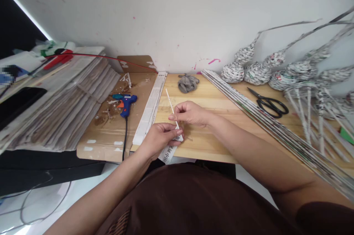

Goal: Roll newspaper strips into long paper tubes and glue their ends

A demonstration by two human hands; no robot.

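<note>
Between my hands is a strip of printed newspaper [169,152], its upper part rolled into a thin white tube [168,98] that points up and away. My left hand [162,137] pinches the flat lower part, and the loose end hangs down at the table's front edge. Just above, my right hand [189,113] has thumb and fingers closed on the rolled part. To the left lies a stack of flat newspaper strips [151,107]. A crumpled grey cloth [188,83] rests behind my hands.
A blue glue gun [126,104] lies on a cardboard sheet [106,148], beside a tall newspaper pile [91,94]. On the right are long rolled paper tubes [249,117], black scissors [269,105] and several woven paper shapes [257,72] along the wall.
</note>
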